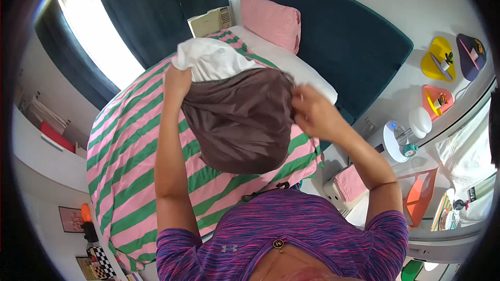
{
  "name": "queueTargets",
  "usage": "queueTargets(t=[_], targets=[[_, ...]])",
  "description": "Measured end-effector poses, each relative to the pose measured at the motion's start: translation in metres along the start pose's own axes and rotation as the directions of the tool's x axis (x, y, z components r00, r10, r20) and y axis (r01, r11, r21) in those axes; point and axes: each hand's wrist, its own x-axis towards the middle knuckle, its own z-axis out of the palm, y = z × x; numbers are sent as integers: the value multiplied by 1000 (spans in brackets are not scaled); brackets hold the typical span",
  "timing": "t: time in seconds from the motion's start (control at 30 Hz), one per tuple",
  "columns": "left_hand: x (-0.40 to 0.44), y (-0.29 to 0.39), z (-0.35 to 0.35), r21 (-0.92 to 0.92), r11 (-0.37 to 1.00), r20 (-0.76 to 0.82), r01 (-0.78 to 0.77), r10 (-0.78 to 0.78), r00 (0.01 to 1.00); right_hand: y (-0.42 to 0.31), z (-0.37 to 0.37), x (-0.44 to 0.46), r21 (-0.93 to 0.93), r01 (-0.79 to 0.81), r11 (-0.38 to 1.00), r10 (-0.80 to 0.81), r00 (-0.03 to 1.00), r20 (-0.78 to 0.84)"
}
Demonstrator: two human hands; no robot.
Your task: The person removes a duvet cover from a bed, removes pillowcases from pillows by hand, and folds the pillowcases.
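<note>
A dark brown pillowcase (242, 125) hangs bunched and wrinkled above the bed, between my two hands. From its far side a white pillow (216, 57) sticks out; the rest of it seems covered by the brown cloth. My left hand (178, 82) is closed at the left end of the case's edge, where brown and white fabric meet. On the opposite side, my right hand (315, 112) is slightly blurred, with its fingers pinched on the brown cloth. Beneath both hands lies a pink and green striped bedspread (140, 177).
A pink pillow (270, 21) leans against the dark teal headboard (333, 31). To the right stand a bedside table with a white lamp (419, 120) and a small teal clock (410, 150). Colourful wall shelves (438, 62) hang above. Dark curtains (140, 10) line the left side.
</note>
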Motion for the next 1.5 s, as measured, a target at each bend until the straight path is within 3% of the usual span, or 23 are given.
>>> queueTargets(t=[0.13,0.2,0.23,0.3,0.37,0.43,0.47,0.53,0.57,0.67,0.73,0.83,0.87,0.9,0.97,1.03,1.1,1.13,1.17,1.27,1.37,1.43,1.5], targets=[[-9,31,-13,178,983,184,-54,20,983,9,1,53,-104,211,972,-234,916,-326],[-10,47,-23,443,896,270,19,-154,951,28,33,56,41,-32,999,27,991,130],[-14,52,-24,446,895,269,8,-143,952,27,46,54,2,118,993,-118,992,38],[-27,67,-21,537,833,-144,-136,249,958,32,70,48,-104,208,973,-217,973,-81],[-34,88,-18,366,708,41,-604,636,770,28,65,56,-62,233,971,-240,951,-194],[-39,88,4,122,579,265,-806,763,589,19,60,56,6,254,967,-242,925,-293],[-34,77,13,129,589,267,-797,754,600,15,53,59,58,280,958,-252,923,-292],[-23,52,25,87,756,720,-649,403,565,20,48,55,88,336,938,-306,919,-249],[-21,41,26,90,754,718,-651,404,567,23,42,49,87,339,937,-309,917,-252],[-8,13,14,-104,901,353,-421,429,831,31,23,12,170,258,951,-227,957,-183],[-2,7,-3,-156,945,150,-288,311,939,43,14,-17,120,34,992,-20,993,-116],[14,-12,-22,-299,954,30,-1,10,1000,40,57,-79,-82,-60,995,86,929,359],[20,-14,-30,-303,952,-3,-34,34,999,47,112,-115,78,118,990,-134,962,237],[18,-18,-20,-302,953,0,-21,22,1000,34,142,-136,120,60,991,-99,932,349],[13,-20,6,-25,932,-141,-361,355,924,23,176,-150,157,6,988,-93,830,550],[2,18,7,-77,948,-27,-310,309,951,8,150,-121,184,-113,976,-99,523,846],[-2,52,6,-144,959,41,-245,253,967,-40,47,-49,503,-55,863,-225,849,479],[-6,66,5,-146,961,44,-236,245,969,-58,11,-24,493,-271,826,9,882,471],[-10,80,4,-175,949,74,-264,280,957,-69,-7,-9,448,-332,830,263,942,209],[-22,95,11,-226,918,93,-327,354,931,-34,32,38,-194,-116,974,40,932,-361],[-46,95,20,-226,862,-34,-453,458,888,8,96,30,-146,-137,980,146,987,59],[-74,90,14,71,402,-50,-913,916,399,40,124,15,-185,-114,976,137,984,118],[-92,71,21,-68,396,77,-916,917,391,47,114,17,-212,-82,974,121,977,174]])
